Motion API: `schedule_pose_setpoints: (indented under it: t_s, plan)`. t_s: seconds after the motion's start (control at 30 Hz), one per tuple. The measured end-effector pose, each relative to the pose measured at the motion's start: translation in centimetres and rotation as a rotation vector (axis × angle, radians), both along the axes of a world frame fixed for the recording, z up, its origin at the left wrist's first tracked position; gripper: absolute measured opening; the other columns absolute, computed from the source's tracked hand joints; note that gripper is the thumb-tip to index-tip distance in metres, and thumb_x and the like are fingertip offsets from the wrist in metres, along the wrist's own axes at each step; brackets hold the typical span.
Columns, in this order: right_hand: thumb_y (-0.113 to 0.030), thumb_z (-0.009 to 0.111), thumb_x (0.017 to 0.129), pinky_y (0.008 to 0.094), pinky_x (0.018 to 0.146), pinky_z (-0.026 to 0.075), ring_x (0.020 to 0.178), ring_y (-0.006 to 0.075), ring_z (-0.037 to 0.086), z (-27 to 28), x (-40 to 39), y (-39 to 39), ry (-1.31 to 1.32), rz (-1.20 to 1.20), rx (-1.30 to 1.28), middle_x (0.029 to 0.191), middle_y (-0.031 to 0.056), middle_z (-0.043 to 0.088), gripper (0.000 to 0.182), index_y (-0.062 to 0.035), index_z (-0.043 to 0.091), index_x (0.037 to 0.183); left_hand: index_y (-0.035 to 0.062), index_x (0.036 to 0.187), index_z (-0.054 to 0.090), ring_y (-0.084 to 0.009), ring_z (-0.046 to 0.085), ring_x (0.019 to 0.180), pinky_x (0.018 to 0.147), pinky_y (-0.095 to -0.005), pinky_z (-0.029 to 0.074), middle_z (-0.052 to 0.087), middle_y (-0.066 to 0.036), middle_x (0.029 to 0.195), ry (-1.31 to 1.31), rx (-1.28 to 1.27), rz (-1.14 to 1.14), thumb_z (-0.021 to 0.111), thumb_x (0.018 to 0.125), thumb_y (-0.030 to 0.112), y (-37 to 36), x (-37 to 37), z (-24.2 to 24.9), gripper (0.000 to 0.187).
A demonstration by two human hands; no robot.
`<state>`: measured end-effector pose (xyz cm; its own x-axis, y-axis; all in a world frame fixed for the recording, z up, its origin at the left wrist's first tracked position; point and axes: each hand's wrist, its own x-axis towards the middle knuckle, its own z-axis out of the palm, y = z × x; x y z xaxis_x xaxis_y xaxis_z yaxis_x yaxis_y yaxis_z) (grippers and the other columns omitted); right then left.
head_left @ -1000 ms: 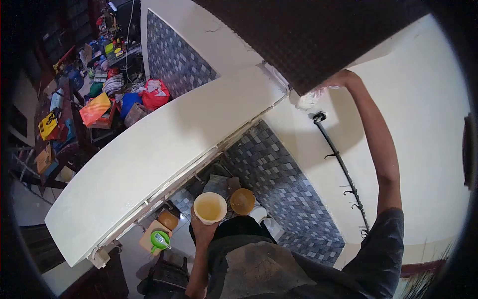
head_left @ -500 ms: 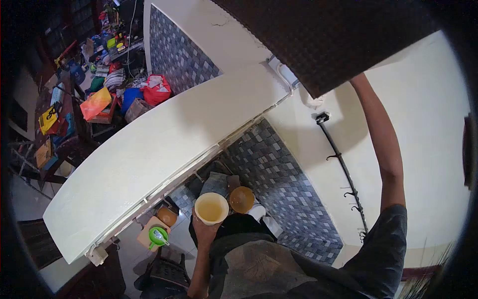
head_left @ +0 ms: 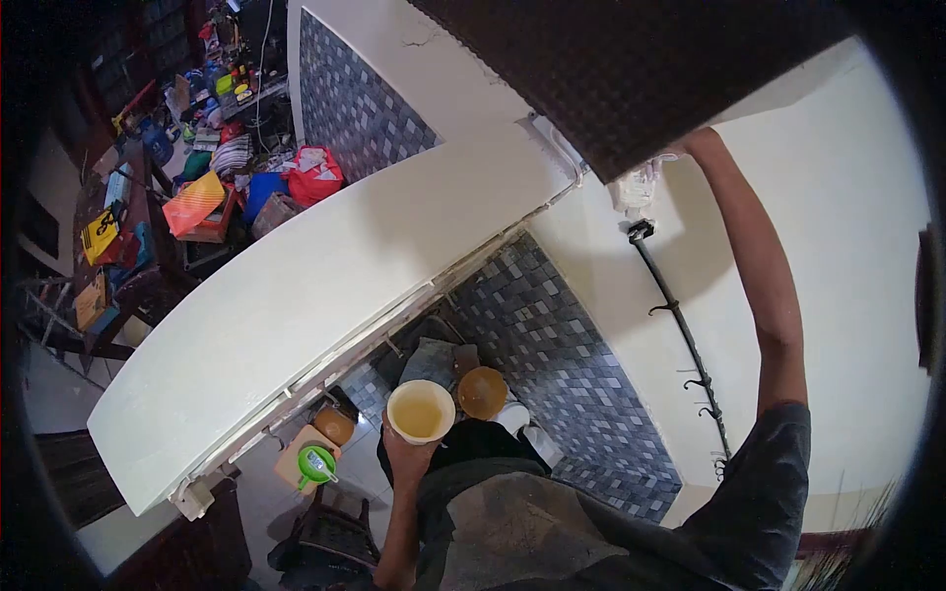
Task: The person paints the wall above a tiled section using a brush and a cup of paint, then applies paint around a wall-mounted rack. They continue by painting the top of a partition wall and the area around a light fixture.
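My left hand is wrapped round a cream-coloured tub with pale yellow liquid inside, held upright in front of my body. My right arm is raised along the cream wall. Only the back edge of my right hand shows; a dark brown textured panel hides its fingers, so what they hold cannot be seen. Close to that hand is a white fitting on the wall, just above a black hook rail.
A curved white partition top crosses the view. Below stand an orange-brown bowl, a green container and a dark chair. Grey mosaic tiles cover the lower wall. Household clutter, including a red bag, lies at upper left.
My right hand has shifted slightly up and left, and more of the white fitting shows beside the dark panel. The left hand and tub have barely moved.
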<state>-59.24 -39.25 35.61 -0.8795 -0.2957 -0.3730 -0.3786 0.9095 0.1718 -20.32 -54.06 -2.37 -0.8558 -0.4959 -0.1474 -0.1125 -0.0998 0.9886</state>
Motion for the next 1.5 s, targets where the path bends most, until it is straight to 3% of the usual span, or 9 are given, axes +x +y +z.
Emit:
schedule_pose_setpoints:
  t_s: [0.2, 0.33, 0.53, 0.63, 0.73, 0.9, 1.2, 1.4, 1.5]
  plan:
    - [-0.032, 0.081, 0.051, 0.0390, 0.093, 0.043, 0.108, 0.0338, 0.055, -0.5, -2.8, 1.9, 0.038, 0.170, 0.152, 0.110, 0.0253, 0.058, 0.097, 0.0006, 0.036, 0.130, 0.0020, 0.115, 0.044, -0.0218, 0.058, 0.098, 0.087, -0.0335, 0.045, 0.059, -0.011, 0.106, -0.030, 0.082, 0.019, 0.085, 0.059, 0.013, 0.3, 0.6, -0.7, 0.071]
    - [-0.034, 0.080, 0.053, 0.0392, 0.093, 0.043, 0.110, 0.0335, 0.053, -1.1, -1.0, 1.2, -0.114, 0.031, -0.087, 0.117, 0.0265, 0.054, 0.094, 0.0013, 0.037, 0.129, 0.0020, 0.116, 0.044, -0.0230, 0.058, 0.098, 0.087, -0.0341, 0.045, 0.059, -0.011, 0.107, -0.050, 0.014, 0.014, 0.085, 0.059, 0.013, 0.2, 0.6, -0.3, 0.070]
    - [-0.030, 0.079, 0.056, 0.0390, 0.092, 0.044, 0.108, 0.0324, 0.056, -0.8, -2.9, 4.2, -0.033, -0.007, 0.067, 0.118, 0.0281, 0.053, 0.091, 0.0023, 0.035, 0.129, 0.0021, 0.117, 0.045, -0.0246, 0.058, 0.099, 0.089, -0.0350, 0.043, 0.058, -0.012, 0.108, -0.009, 0.024, -0.002, 0.085, 0.060, 0.013, 0.2, 0.2, -0.8, 0.071]
    - [-0.029, 0.078, 0.056, 0.0384, 0.089, 0.046, 0.105, 0.0324, 0.058, -0.4, -4.0, 4.0, -0.166, -0.133, 0.086, 0.116, 0.0269, 0.055, 0.090, 0.0024, 0.036, 0.128, 0.0022, 0.117, 0.045, -0.0250, 0.057, 0.100, 0.089, -0.0350, 0.043, 0.058, -0.012, 0.108, -0.028, 0.045, 0.004, 0.084, 0.059, 0.012, 0.2, 0.1, 0.0, 0.071]
    - [-0.029, 0.078, 0.056, 0.0385, 0.087, 0.047, 0.103, 0.0321, 0.059, -0.5, -2.2, 2.2, -0.083, 0.004, 0.057, 0.112, 0.0255, 0.058, 0.085, 0.0021, 0.041, 0.126, 0.0022, 0.117, 0.045, -0.0248, 0.057, 0.100, 0.089, -0.0348, 0.043, 0.058, -0.012, 0.109, -0.017, 0.067, -0.003, 0.084, 0.059, 0.013, 0.3, -0.2, 1.3, 0.071]
    - [-0.029, 0.078, 0.055, 0.0393, 0.086, 0.047, 0.100, 0.0328, 0.059, -2.9, -1.7, 0.5, -0.019, 0.076, 0.304, 0.106, 0.0220, 0.061, 0.074, -0.0018, 0.050, 0.118, 0.0022, 0.117, 0.044, -0.0247, 0.057, 0.101, 0.088, -0.0348, 0.044, 0.058, -0.012, 0.108, -0.026, -0.043, -0.043, 0.085, 0.058, 0.017, 0.2, 0.4, -0.2, 0.073]
    - [-0.027, 0.076, 0.056, 0.0384, 0.089, 0.045, 0.105, 0.0314, 0.057, -0.7, -1.0, 1.0, -0.022, 0.008, 0.098, 0.113, 0.0209, 0.059, 0.080, -0.0060, 0.044, 0.126, 0.0013, 0.116, 0.045, -0.0249, 0.058, 0.099, 0.087, -0.0352, 0.044, 0.059, -0.012, 0.107, -0.041, -0.076, -0.028, 0.085, 0.059, 0.018, 0.2, 0.4, -0.4, 0.072]
    - [-0.031, 0.076, 0.059, 0.0365, 0.094, 0.043, 0.111, 0.0317, 0.053, 0.2, -0.1, 2.1, 0.021, -0.021, 0.175, 0.121, 0.0218, 0.054, 0.082, 0.0001, 0.041, 0.127, 0.0014, 0.117, 0.045, -0.0234, 0.058, 0.099, 0.087, -0.0345, 0.045, 0.059, -0.011, 0.106, 0.007, -0.043, -0.027, 0.085, 0.058, 0.015, 0.2, -0.2, 0.6, 0.072]
    - [-0.032, 0.075, 0.061, 0.0361, 0.093, 0.044, 0.108, 0.0312, 0.055, 1.4, -0.1, 4.2, 0.028, -0.048, 0.095, 0.117, 0.0205, 0.056, 0.074, 0.0007, 0.045, 0.121, 0.0016, 0.117, 0.045, -0.0231, 0.058, 0.099, 0.088, -0.0340, 0.044, 0.059, -0.011, 0.106, -0.004, -0.035, -0.038, 0.085, 0.058, 0.014, 0.1, -0.3, 0.4, 0.072]
